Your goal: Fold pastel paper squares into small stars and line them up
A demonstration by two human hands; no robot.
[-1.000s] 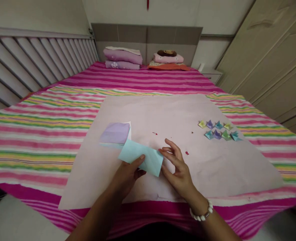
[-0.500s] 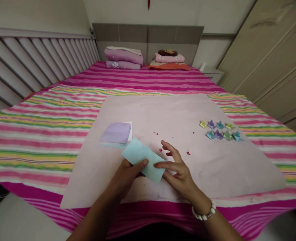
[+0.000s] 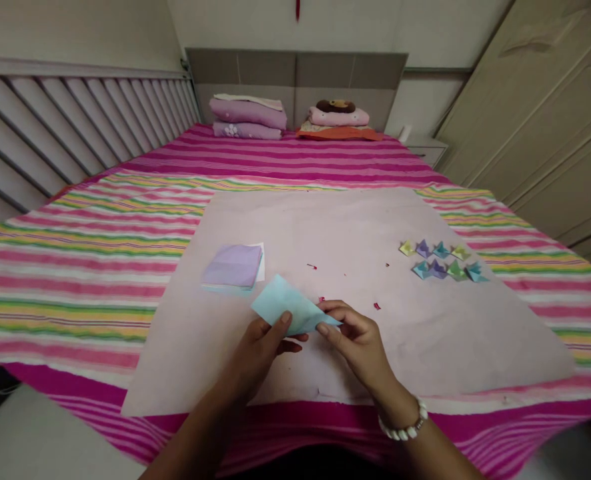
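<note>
Between my two hands is a light blue sheet of folded paper (image 3: 288, 303), held above the large pale sheet (image 3: 325, 227). My left hand (image 3: 258, 350) grips its lower left edge, thumb on top and fingers underneath. With thumb and fingers, my right hand (image 3: 358, 337) pinches the right corner, which is folded over to a point. A stack of square paper (image 3: 233, 265), lilac on top, lies to the left. Small folded paper pieces (image 3: 440, 250) in yellow, purple, blue and green stand in two rows at the right.
Small red scraps (image 3: 377, 306) lie on the pale sheet. Under it spreads a striped bedcover (image 3: 75, 267). Folded bedding (image 3: 248, 117) and a second pile (image 3: 338, 119) rest by the headboard (image 3: 295, 73). A slatted rail (image 3: 90, 120) runs along the left.
My right hand has folded the paper's right corner over, turning a flat rectangle into a pointed end. Its spread fingers have closed on that corner. My left hand keeps its hold.
</note>
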